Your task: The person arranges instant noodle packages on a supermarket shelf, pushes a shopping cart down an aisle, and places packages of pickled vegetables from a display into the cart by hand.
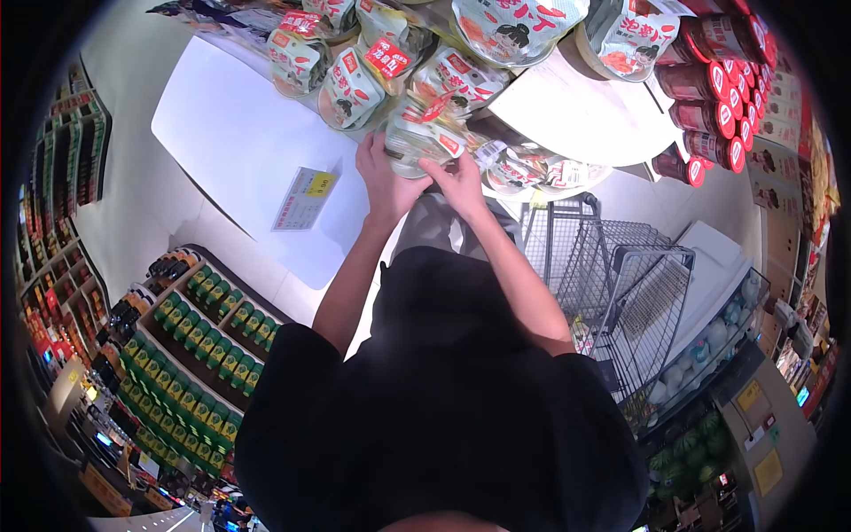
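Between both hands is a clear plastic food pack point(409, 144) with a red label, held at the near edge of a pile of packs. My left hand point(387, 182) grips its left side, fingers closed on the plastic. At its lower right edge, the fingers of my right hand point(456, 184) are closed on it too. Just beyond lie similar pickle packs point(352, 87), pale with red labels and a printed cartoon figure. More of these packs point(523, 168) sit below a white curved panel, right of my right hand. The underside of the held pack is hidden.
A white display board point(239, 133) with a price card point(304, 197) stands left of my hands. Red-lidded jars point(718, 115) are stacked at the upper right. A metal shopping cart point(620, 275) is at the right. Shelves of green packages point(199, 346) fill the lower left.
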`<action>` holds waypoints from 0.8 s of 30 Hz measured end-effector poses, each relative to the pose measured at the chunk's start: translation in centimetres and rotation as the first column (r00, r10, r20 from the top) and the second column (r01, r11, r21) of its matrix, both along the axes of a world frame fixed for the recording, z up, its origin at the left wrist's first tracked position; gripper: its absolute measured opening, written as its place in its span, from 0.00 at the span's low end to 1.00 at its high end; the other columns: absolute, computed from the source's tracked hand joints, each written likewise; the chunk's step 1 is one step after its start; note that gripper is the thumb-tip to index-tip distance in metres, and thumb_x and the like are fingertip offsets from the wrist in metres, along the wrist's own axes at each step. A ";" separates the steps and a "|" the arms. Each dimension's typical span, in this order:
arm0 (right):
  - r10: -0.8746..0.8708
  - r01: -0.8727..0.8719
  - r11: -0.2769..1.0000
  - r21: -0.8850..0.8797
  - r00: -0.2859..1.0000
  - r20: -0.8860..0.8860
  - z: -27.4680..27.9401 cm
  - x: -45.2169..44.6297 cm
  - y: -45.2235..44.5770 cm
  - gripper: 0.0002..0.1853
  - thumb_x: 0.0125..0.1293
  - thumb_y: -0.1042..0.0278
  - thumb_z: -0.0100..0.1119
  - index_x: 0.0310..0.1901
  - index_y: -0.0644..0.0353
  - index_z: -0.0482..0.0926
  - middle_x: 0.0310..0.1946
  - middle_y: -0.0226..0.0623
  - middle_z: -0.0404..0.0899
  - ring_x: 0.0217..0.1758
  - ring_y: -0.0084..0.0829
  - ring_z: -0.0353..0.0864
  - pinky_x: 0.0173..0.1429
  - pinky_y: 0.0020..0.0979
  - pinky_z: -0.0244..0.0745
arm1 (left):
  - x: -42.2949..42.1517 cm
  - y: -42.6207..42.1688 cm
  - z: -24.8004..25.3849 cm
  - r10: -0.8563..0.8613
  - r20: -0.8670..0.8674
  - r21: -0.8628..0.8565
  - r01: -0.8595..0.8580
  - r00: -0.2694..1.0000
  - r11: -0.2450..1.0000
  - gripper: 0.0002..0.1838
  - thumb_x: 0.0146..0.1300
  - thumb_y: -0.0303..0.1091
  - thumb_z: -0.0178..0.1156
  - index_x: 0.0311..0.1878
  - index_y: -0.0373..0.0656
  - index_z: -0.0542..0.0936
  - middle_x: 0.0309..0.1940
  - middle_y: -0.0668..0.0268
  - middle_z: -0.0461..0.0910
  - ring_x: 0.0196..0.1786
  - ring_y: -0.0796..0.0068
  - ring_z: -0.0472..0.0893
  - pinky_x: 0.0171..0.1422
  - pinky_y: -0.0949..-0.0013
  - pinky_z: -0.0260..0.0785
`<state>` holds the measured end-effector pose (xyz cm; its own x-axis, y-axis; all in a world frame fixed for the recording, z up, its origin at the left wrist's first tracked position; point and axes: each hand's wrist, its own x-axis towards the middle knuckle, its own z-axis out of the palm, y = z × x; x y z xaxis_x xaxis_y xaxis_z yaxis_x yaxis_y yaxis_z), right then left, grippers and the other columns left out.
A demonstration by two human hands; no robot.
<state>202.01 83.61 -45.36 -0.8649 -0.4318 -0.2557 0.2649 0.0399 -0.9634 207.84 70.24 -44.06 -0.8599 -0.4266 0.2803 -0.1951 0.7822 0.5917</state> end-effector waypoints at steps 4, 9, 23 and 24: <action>-0.044 0.041 0.996 -0.074 0.999 -0.031 1.7 0.7 0.6 0.28 0.61 0.65 0.73 0.61 0.63 0.74 0.49 0.35 0.79 0.44 0.24 0.79 0.46 0.28 0.76 | 0.3 0.6 1.4 -0.035 -0.016 0.157 0.037 0.999 0.987 0.59 0.36 0.47 0.84 0.69 0.36 0.59 0.64 0.49 0.64 0.71 0.46 0.58 0.73 0.45 0.54; -0.031 0.053 0.996 0.072 0.960 -0.280 6.8 1.6 2.4 0.36 0.56 0.63 0.76 0.63 0.66 0.71 0.52 0.41 0.74 0.47 0.28 0.76 0.49 0.30 0.74 | 1.0 1.1 6.1 -0.130 -0.043 0.124 0.134 0.991 0.983 0.59 0.35 0.43 0.85 0.69 0.37 0.58 0.62 0.51 0.65 0.69 0.53 0.63 0.71 0.49 0.60; 0.190 -0.203 0.979 0.000 0.918 -0.347 21.3 3.0 9.2 0.64 0.40 0.52 0.82 0.76 0.65 0.52 0.74 0.51 0.58 0.78 0.44 0.58 0.79 0.42 0.52 | 5.8 0.1 12.8 -0.705 -0.140 0.904 0.380 0.695 0.195 0.60 0.33 0.39 0.82 0.72 0.37 0.59 0.64 0.58 0.69 0.67 0.64 0.71 0.71 0.58 0.64; 0.188 -0.190 0.981 0.031 0.914 -0.359 21.5 3.2 9.7 0.68 0.39 0.53 0.83 0.77 0.65 0.47 0.74 0.50 0.60 0.78 0.41 0.58 0.79 0.40 0.52 | 5.5 0.7 13.6 -0.721 -0.142 0.918 0.363 0.678 0.161 0.58 0.32 0.41 0.82 0.70 0.37 0.63 0.63 0.60 0.71 0.66 0.64 0.72 0.70 0.58 0.65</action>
